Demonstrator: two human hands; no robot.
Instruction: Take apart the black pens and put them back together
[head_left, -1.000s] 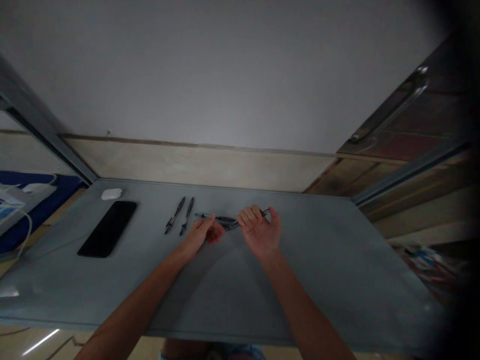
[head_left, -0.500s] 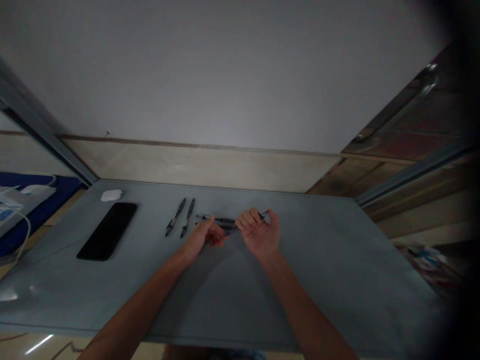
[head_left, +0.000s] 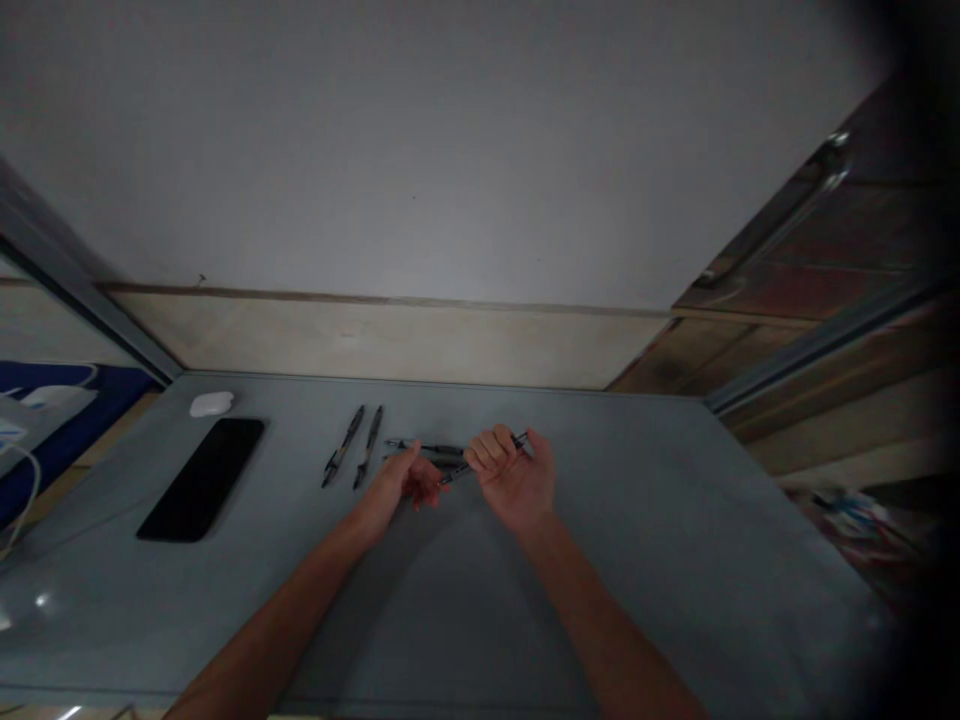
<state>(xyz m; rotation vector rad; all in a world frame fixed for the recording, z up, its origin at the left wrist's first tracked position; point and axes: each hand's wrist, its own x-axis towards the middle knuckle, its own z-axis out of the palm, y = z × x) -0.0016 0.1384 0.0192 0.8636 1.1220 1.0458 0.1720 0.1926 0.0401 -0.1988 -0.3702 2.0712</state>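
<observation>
right hand (head_left: 514, 476) is grasping a dark pen (head_left: 458, 472) slanting between both hands | left hand (head_left: 397, 487) is touching the pen's left end, pinch impossible to tell | black phone (head_left: 202, 480) is lying left | partly hidden pens (head_left: 442, 450) are lying just behind the hands | white case (head_left: 212, 404) is resting beyond the phone

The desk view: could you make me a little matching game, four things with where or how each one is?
1. phone
2. white case
3. right hand
4. pair of slanted pens

A. fingers curled around a held pen
B. between the phone and the left hand
C. nearest the table's far left corner
D. black and lying flat

Pairs: 1-D, 2-C, 3-A, 4-B
</observation>
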